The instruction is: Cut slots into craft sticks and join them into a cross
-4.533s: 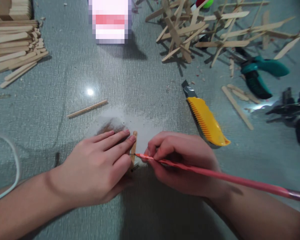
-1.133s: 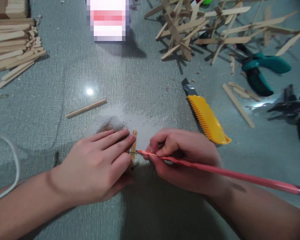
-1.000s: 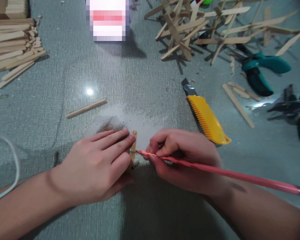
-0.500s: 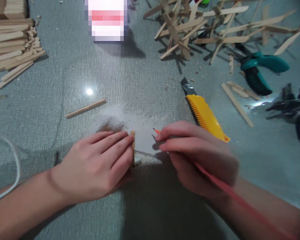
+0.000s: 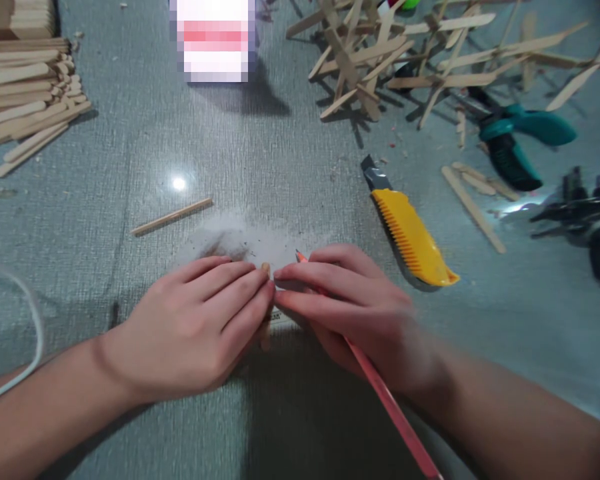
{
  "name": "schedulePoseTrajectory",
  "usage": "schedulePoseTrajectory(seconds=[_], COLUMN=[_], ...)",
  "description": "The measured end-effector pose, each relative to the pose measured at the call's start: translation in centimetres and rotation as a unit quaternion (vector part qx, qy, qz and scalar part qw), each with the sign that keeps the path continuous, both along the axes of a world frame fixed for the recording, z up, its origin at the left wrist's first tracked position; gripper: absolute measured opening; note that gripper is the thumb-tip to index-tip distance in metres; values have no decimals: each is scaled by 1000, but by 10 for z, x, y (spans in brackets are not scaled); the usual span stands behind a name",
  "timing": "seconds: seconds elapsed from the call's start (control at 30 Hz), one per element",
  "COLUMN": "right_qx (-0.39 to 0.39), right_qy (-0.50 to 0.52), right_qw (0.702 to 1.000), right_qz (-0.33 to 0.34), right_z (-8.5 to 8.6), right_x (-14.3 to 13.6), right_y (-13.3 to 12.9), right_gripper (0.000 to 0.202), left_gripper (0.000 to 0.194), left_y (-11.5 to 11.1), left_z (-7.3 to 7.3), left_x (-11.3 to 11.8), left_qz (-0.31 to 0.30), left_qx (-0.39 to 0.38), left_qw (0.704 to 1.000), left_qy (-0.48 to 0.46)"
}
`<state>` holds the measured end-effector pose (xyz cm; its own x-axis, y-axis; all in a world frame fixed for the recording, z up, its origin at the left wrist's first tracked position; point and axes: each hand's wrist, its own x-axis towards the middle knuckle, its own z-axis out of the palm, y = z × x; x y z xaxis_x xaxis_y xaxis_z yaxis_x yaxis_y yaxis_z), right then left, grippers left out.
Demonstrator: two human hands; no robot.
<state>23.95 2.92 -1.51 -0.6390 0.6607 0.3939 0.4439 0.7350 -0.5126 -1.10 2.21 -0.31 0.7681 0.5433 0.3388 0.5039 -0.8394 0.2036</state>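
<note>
The left hand (image 5: 200,327) lies flat in the lower middle of the frame, its fingers (image 5: 240,287) stretched out together and pressing down on a small wooden stick (image 5: 265,333) that pokes out above and below the fingertips. A clear ruler (image 5: 283,319) shows as a pale sliver just right of that stick, mostly hidden under both hands. The right hand (image 5: 360,310) meets the left from the right side, fingertip to fingertip; its fingers (image 5: 305,280) are extended over the ruler while a red pencil (image 5: 380,393) is held between them and the palm, its sharpened tip peeking out above the knuckles and its shaft running down toward the lower right edge. The hands are blurred slightly, so the exact grip on the pencil cannot be told.

All this sits on a grey-green tabletop (image 5: 290,167) with a pale dusty patch just above the hands. A single loose stick (image 5: 173,217) lies to the upper left of the hands. A yellow utility knife (image 5: 407,230) lies just to the right of the right hand. In the upper left corner rests a stack of craft sticks (image 5: 25,93); across the upper right spreads a tangle of glued sticks (image 5: 405,57), with teal-handled pliers (image 5: 520,140) below it. A white cable (image 5: 30,333) curves along the left edge.
</note>
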Motion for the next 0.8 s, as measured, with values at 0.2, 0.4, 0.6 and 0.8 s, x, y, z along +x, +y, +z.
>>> schedulePoseTrajectory(seconds=[0.2, 0.4, 0.6, 0.8], right_qx=[21, 34, 23, 29], right_qy=[-33, -64, -55, -46], right_qw=[999, 997, 998, 998], right_qz=[-34, -17, -11, -17], right_z=[-2, -6, -6, -6], right_x=[-1, 1, -1, -1], right_y=[-2, -3, -3, -2], right_gripper=[23, 30, 26, 23], left_gripper=[24, 21, 21, 27], left_y=[2, 5, 7, 11], left_z=[1, 4, 2, 1], left_x=[-1, 3, -2, -3], left_qz=[-7, -15, -30, -26], left_qx=[-9, -16, -31, -67], left_qw=[1000, 1000, 999, 997], left_qy=[0, -9, -12, -34])
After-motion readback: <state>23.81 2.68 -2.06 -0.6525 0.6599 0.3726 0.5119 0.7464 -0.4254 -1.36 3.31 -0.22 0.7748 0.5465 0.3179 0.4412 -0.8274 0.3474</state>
